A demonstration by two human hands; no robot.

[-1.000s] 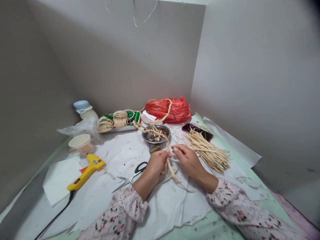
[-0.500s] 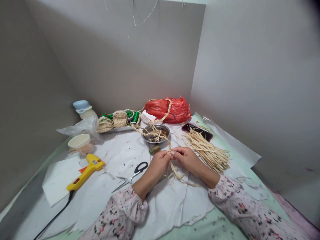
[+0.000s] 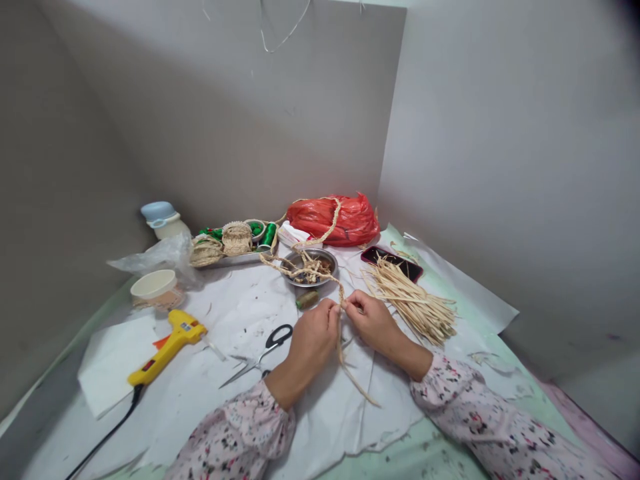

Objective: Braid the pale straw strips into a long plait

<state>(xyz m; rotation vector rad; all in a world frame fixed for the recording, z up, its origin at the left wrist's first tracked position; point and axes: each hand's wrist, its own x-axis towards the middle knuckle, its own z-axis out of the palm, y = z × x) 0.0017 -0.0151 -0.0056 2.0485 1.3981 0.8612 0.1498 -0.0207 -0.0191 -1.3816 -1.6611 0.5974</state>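
A pale straw braid [image 3: 341, 288] runs down from the metal bowl [image 3: 325, 256] to my fingers, and loose straw strands [image 3: 350, 375] hang below them. My left hand [image 3: 315, 328] pinches the braid's lower end from the left side. Opposite it, my right hand [image 3: 369, 321] has thumb and finger closed on the same end, close to the left fingertips. Beyond the right wrist lies a bundle of cut straw [image 3: 415, 300]. Scissors [image 3: 257, 360] rest left of my left hand, and a small thread spool [image 3: 307, 299] sits just in front of it.
On the left are a yellow glue gun [image 3: 163, 350] with its cord, a cup [image 3: 155, 287], a plastic bag [image 3: 170, 257] and a lidded bottle [image 3: 165, 220]. A tray [image 3: 235, 259] of straw rolls and green thread, a red bag [image 3: 333, 221] and a phone [image 3: 393, 264] stand farther back.
My hands have drawn slightly apart at the braid's end. The loose strands, spread rightward before, now hang closer together and lower. The whole view has shifted slightly.
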